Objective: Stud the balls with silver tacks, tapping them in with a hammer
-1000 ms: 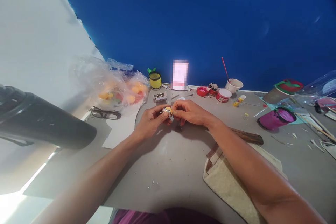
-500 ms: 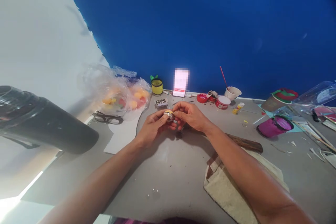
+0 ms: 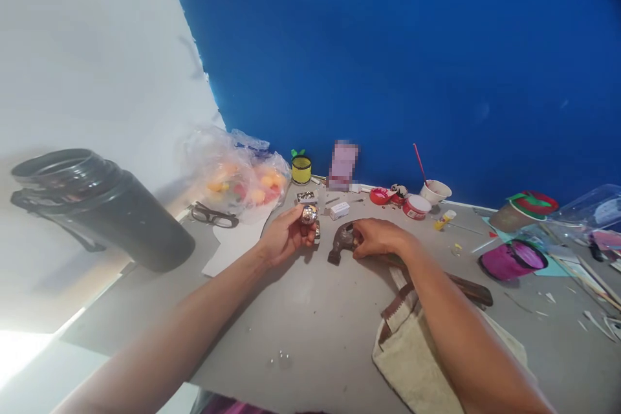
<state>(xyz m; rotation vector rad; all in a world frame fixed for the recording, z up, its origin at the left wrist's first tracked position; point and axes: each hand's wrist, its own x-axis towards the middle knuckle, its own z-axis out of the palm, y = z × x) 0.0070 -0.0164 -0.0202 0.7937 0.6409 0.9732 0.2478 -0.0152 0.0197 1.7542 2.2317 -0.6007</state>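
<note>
Left hand: closed on a shiny ball, thumb and fingers around it, held up over the bench. Ball's round, no long axis.

Right hand: fingers curled down at the hammer, just behind its head. Can't tell if it's actually gripped or just touched; knuckles cover the contact.

Hammer lies on the bench, head to the left, striking face toward the wearer and slightly left. Handle's long axis runs right and a bit nearer the wearer, butt end out past the forearm. Forearm hides the mid-handle.

In the way: cloth under the right forearm on the near side. Small white box beyond the hammer head. Purple cup on its side off to the right. Glasses and dark bottle to the left. Tiny clear beads loose near the front edge.
</note>
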